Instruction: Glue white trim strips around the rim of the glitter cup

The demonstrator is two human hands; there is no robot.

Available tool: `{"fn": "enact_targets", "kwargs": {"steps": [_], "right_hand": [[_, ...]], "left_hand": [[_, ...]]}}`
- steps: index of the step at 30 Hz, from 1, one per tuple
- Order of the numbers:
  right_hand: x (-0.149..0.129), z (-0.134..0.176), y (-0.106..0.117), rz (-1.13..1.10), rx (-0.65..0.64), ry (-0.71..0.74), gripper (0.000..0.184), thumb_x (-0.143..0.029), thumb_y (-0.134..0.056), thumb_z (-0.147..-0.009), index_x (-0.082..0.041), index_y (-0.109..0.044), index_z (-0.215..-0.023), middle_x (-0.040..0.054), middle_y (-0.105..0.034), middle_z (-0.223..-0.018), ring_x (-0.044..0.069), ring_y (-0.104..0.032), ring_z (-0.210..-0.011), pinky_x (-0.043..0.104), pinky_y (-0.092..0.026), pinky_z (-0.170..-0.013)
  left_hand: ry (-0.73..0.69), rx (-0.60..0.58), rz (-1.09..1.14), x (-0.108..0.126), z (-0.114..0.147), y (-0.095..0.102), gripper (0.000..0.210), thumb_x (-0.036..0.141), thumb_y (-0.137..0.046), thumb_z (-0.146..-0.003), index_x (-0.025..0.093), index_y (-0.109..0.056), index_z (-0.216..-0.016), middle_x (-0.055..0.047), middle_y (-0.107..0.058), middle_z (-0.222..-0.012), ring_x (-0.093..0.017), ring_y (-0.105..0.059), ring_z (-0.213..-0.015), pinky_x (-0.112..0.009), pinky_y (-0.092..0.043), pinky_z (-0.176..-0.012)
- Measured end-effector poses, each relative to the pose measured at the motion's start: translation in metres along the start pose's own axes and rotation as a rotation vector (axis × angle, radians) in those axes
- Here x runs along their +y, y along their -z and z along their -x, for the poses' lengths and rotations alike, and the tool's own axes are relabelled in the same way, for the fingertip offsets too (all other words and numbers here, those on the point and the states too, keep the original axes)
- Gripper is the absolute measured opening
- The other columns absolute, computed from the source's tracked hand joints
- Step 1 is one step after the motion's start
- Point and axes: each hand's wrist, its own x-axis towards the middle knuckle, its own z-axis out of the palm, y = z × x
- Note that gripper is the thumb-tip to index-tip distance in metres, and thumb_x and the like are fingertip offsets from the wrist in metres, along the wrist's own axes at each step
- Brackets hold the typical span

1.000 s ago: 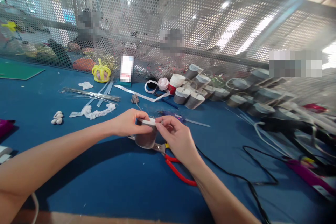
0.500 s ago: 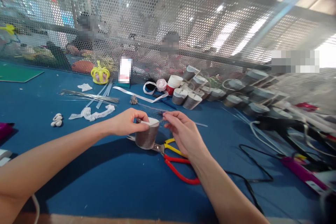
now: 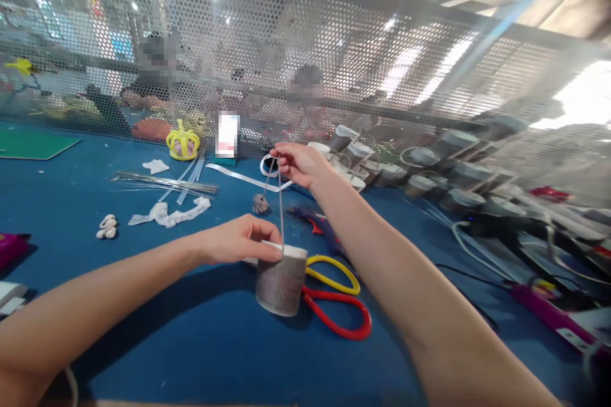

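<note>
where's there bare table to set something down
The widest bare patch of table lies nearest the wearer, between the left forearm, held cup, scissors and right forearm. Another lies between the green board and wires. Past the right forearm it's crowded with piled cups.

Nothing legible there, not a letter or a number! The phone (image 3: 227, 133) at the back glowed white with a reddish patch low down, but blocky blurring swallowed its screen. Over to the right, the purple bar (image 3: 539, 305) showed pale panels with dark marks, too small to make out. And the grey cup (image 3: 280, 289)? No readable print.
</note>
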Motion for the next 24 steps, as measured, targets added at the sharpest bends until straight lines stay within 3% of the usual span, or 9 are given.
{"fn": "enact_targets", "kwargs": {"steps": [4,9,14,16,18,20,21,22,24], "right_hand": [[-0.009,-0.026,-0.014,0.065,0.002,0.046,0.013,-0.004,-0.047,-0.066,-0.017,-0.051,-0.066,-0.0025,-0.057,-0.059,0.004,-0.041,-0.041,0.017,-0.033,-0.040],[-0.027,-0.056,-0.032,0.194,0.007,0.177,0.008,-0.007,-0.053,-0.065,-0.015,-0.054,-0.069,-0.0001,-0.058,-0.065,0.007,-0.048,-0.054,0.023,-0.040,-0.053],[-0.061,-0.081,-0.045,0.384,0.140,0.633,0.011,-0.012,-0.052,-0.069,-0.011,-0.055,-0.079,-0.0006,-0.057,-0.080,0.009,-0.051,-0.080,0.026,-0.037,-0.074],[-0.066,-0.078,-0.051,0.496,0.088,0.757,0.012,-0.014,-0.048,-0.073,-0.011,-0.056,-0.081,0.0000,-0.058,-0.081,0.010,-0.051,-0.083,0.026,-0.037,-0.075],[-0.065,-0.064,-0.059,0.649,-0.140,0.656,0.012,-0.018,-0.051,-0.072,-0.014,-0.059,-0.080,0.0004,-0.060,-0.079,0.011,-0.054,-0.078,0.026,-0.040,-0.070],[-0.057,-0.046,-0.064,0.893,-0.474,0.392,0.015,-0.020,-0.060,-0.065,-0.018,-0.062,-0.080,0.0000,-0.062,-0.072,0.013,-0.057,-0.065,0.027,-0.042,-0.061],[-0.053,-0.037,-0.065,0.996,-0.565,0.300,0.018,-0.020,-0.063,-0.062,-0.019,-0.062,-0.080,-0.0002,-0.062,-0.068,0.013,-0.057,-0.057,0.027,-0.042,-0.057],[-0.049,-0.028,-0.064,1.079,-0.600,0.264,0.018,-0.020,-0.064,-0.062,-0.019,-0.063,-0.079,-0.0001,-0.062,-0.064,0.013,-0.056,-0.052,0.027,-0.042,-0.054],[-0.043,-0.013,-0.054,1.186,-0.518,0.330,0.010,-0.019,-0.059,-0.066,-0.018,-0.062,-0.075,0.0003,-0.062,-0.058,0.012,-0.054,-0.046,0.025,-0.040,-0.051]], "left_hand": [[0.020,-0.073,0.110,-0.002,0.000,-0.002,0.012,0.021,-0.059,-0.066,0.011,-0.053,-0.063,0.004,-0.049,-0.059,-0.006,-0.041,-0.056,-0.019,-0.032,-0.058],[0.020,-0.066,0.184,-0.001,0.000,0.001,0.013,0.021,-0.062,-0.064,0.011,-0.054,-0.062,0.004,-0.051,-0.060,-0.005,-0.042,-0.055,-0.019,-0.032,-0.059],[0.015,-0.062,0.193,-0.001,0.000,0.003,0.016,0.025,-0.063,-0.064,0.012,-0.055,-0.063,0.004,-0.050,-0.060,-0.006,-0.042,-0.056,-0.020,-0.033,-0.060],[0.016,-0.055,0.184,-0.002,0.000,0.003,0.017,0.026,-0.063,-0.064,0.012,-0.055,-0.064,0.004,-0.049,-0.059,-0.006,-0.041,-0.056,-0.020,-0.033,-0.058],[0.004,-0.043,0.175,-0.002,-0.001,0.003,0.017,0.026,-0.063,-0.064,0.011,-0.054,-0.063,0.003,-0.049,-0.061,-0.006,-0.040,-0.056,-0.019,-0.032,-0.057],[-0.012,-0.027,0.176,-0.003,-0.002,0.003,0.016,0.024,-0.063,-0.064,0.011,-0.054,-0.062,0.004,-0.048,-0.062,-0.005,-0.039,-0.056,-0.018,-0.030,-0.055],[-0.015,-0.016,0.181,-0.004,-0.002,0.003,0.016,0.024,-0.063,-0.064,0.011,-0.053,-0.061,0.004,-0.048,-0.062,-0.005,-0.039,-0.055,-0.018,-0.030,-0.054],[-0.015,-0.001,0.187,-0.004,-0.003,0.003,0.016,0.024,-0.062,-0.064,0.011,-0.053,-0.061,0.004,-0.047,-0.062,-0.005,-0.039,-0.055,-0.018,-0.030,-0.054],[-0.010,0.039,0.203,-0.006,-0.004,0.003,0.017,0.025,-0.062,-0.064,0.011,-0.052,-0.060,0.004,-0.047,-0.059,-0.005,-0.039,-0.054,-0.018,-0.031,-0.055]]}}
